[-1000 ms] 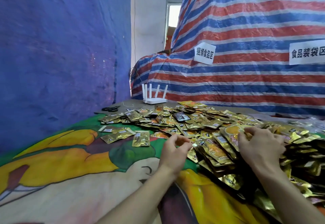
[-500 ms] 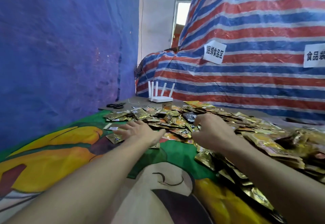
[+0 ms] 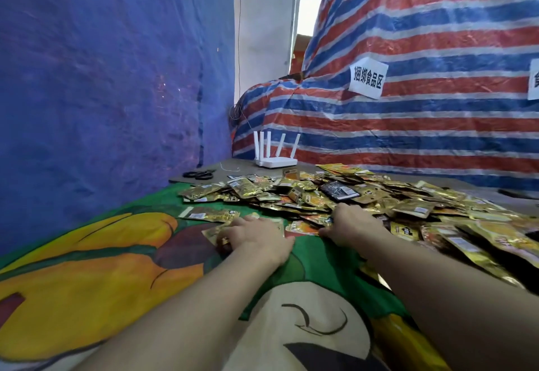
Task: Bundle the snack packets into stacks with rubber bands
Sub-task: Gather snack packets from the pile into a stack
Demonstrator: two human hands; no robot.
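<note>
While both forearms are stretched forward, left hand [image 3: 256, 236]: laid palm-down on a loose gold packet [image 3: 212, 232] just left of the packet pile [image 3: 364, 201]; fingers [image 3: 230, 235] held close together and bent down over the packet's top; whether it is actually gripped cannot be told.
Right hand [image 3: 354, 225]: set at the pile's near edge, back of hand up; fingers hidden behind the knuckles among the packets, so spread or pinch cannot be told; thumb [image 3: 324, 232] seen touching an orange packet [image 3: 302, 227] at the pile's near-left corner.
Packet pile: gold snack packets heaped loose, spread rightward out of view; one black packet [image 3: 339, 190] lying on top, on the far side of the right hand.
Cartoon cloth [image 3: 318, 265]: spread under the pile's near part and under both arms.
Router [image 3: 275, 162]: white, antennas up, beyond the pile's far-left corner.
Scissors [image 3: 199, 174]: black, left of the pile's far edge.
Paper sign [image 3: 368, 78]: stuck on striped tarp [image 3: 423, 125] behind the pile.
</note>
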